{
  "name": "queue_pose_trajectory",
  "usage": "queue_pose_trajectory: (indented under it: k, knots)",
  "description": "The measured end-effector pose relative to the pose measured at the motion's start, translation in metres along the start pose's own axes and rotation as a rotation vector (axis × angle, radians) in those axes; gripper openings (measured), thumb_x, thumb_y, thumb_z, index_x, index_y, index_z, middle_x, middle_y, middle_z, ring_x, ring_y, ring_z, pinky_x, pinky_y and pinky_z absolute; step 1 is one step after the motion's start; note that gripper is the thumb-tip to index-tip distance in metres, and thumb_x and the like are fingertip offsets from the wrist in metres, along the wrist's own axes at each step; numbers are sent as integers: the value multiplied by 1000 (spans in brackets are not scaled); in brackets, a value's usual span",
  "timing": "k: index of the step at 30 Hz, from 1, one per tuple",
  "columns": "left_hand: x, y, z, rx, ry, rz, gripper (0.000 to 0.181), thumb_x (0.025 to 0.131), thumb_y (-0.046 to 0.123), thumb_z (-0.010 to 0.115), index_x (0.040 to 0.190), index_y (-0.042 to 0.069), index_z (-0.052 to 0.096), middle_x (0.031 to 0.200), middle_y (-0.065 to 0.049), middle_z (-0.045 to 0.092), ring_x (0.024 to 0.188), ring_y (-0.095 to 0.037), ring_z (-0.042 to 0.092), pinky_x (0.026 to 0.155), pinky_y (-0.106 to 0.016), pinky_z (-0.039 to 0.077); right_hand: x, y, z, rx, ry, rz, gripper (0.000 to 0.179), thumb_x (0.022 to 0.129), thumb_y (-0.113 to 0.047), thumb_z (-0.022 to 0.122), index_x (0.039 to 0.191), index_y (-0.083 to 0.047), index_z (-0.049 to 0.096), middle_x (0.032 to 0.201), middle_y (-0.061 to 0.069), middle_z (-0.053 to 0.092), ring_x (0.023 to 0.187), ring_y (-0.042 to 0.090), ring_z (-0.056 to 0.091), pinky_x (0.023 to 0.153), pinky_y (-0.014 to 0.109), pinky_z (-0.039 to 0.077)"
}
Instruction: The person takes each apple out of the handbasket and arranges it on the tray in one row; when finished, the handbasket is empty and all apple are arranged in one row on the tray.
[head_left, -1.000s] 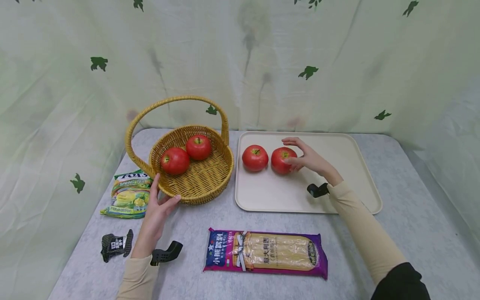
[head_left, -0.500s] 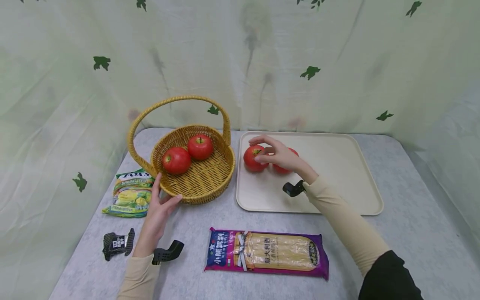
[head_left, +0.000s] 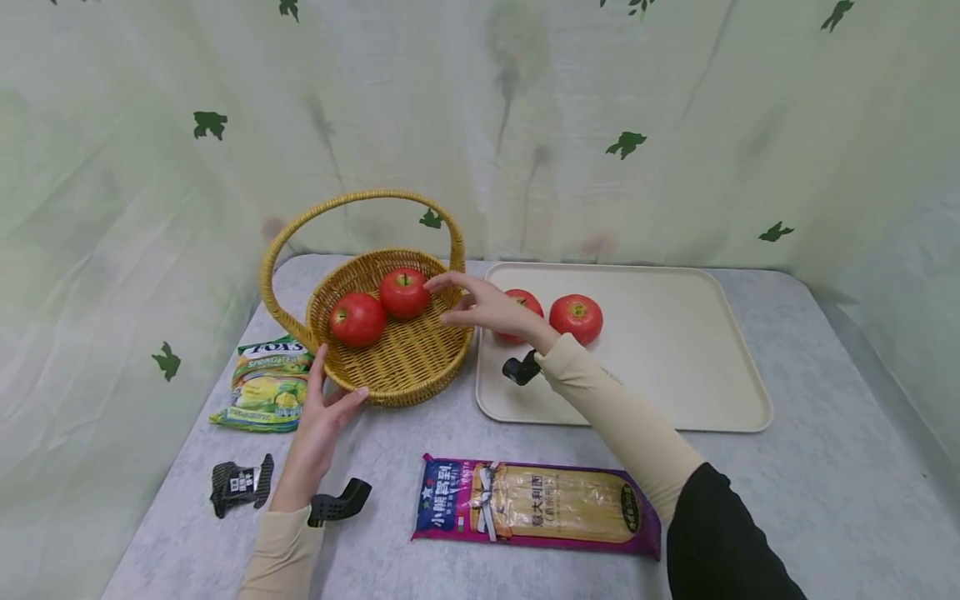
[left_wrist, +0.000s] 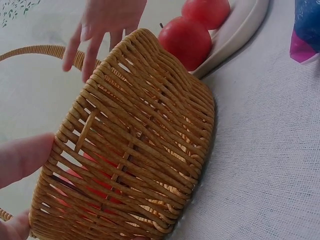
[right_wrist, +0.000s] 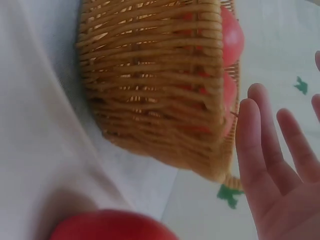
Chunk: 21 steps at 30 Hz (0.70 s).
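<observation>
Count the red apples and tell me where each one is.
4. In the wicker basket: the left apple and, farther back, the right apple. On the cream tray: the basket-side apple, partly covered by the right grip, and the outer apple. No others show.

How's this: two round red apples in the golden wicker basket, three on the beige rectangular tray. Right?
Not three: the head view shows two round red apples on the beige rectangular tray. Two in the golden wicker basket is right.
</observation>
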<state>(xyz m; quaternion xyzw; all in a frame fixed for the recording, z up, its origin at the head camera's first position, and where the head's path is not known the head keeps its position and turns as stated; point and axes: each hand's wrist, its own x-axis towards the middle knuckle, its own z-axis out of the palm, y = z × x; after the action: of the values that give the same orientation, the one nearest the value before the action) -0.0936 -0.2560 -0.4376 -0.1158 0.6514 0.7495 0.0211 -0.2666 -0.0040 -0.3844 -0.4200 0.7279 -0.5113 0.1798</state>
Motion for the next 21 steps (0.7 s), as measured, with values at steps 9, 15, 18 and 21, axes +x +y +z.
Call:
queue_pose_trajectory:
  k: [9, 15, 18, 21]
  knots:
    - [1, 0, 0, 9, -4, 1, 88, 97, 6, 56, 153, 37, -5, 155, 5, -16, 141, -30, 18, 110, -48, 24, 27, 2, 9, 45, -49, 123, 58, 92, -10, 64, 143, -8, 38, 142, 18, 40, 83, 31, 61, 80, 49, 51]
    - [1, 0, 0, 7, -1, -1, 89, 96, 6, 56, 153, 36, -5, 155, 5, -17, 141, -32, 17, 110, -49, 24, 44, 1, 10, 102, -47, 226, 64, 92, -11, 63, 147, -9, 30, 146, 16, 32, 93, 42, 61, 82, 50, 52]
    - [1, 0, 0, 8, 2, 0, 89, 96, 6, 56, 153, 35, -5, 155, 4, -17, 141, -32, 16, 110, -49, 24, 51, 2, 10, 140, -31, 289, 66, 93, -12, 62, 149, -14, 27, 150, 14, 27, 98, 44, 60, 85, 52, 50]
    - [0, 0, 0, 8, 5, 0, 88, 96, 6, 56, 153, 35, -5, 155, 4, -18, 141, -33, 15, 110, -50, 23, 56, 3, 11, 184, -18, 331, 68, 94, -13, 62, 151, -18, 24, 154, 12, 20, 101, 47, 58, 88, 53, 48]
